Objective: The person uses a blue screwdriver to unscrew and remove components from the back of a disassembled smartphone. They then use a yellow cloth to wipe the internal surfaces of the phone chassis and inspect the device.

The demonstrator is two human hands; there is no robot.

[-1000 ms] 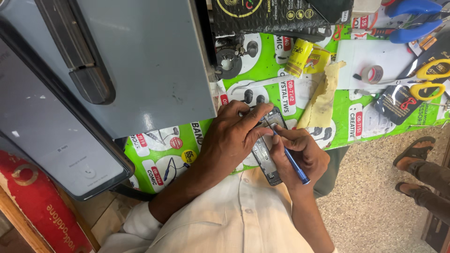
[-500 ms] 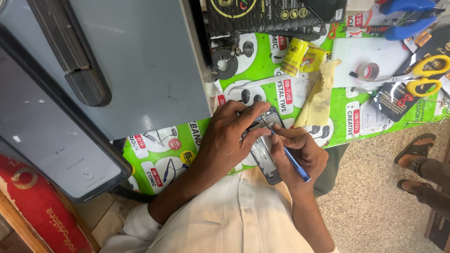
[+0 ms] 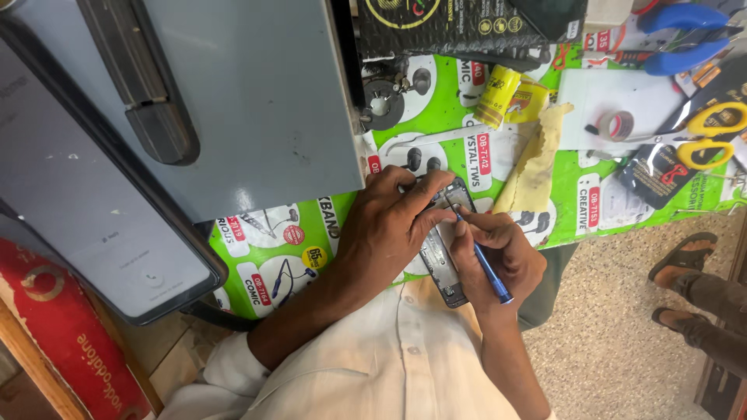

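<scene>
An opened mobile phone (image 3: 443,264) with its inner parts showing lies at the near edge of the green printed mat (image 3: 498,155). My left hand (image 3: 389,222) presses down on its upper half, fingers spread over it. My right hand (image 3: 498,253) is closed around a thin blue screwdriver (image 3: 484,264) whose tip touches the phone's top end near my left fingertips. The phone's middle is hidden under my hands.
A large grey device (image 3: 194,101) fills the left. On the mat lie tweezers (image 3: 428,138), a yellow cloth (image 3: 537,163), a yellow bottle (image 3: 496,96), a tape roll (image 3: 618,124), yellow-handled scissors (image 3: 712,132) and blue pliers (image 3: 685,35). Another person's sandalled feet (image 3: 681,284) stand at right.
The view has drifted slightly. My hands stay on the phone, and the screwdriver tip has barely shifted at the phone's top end.
</scene>
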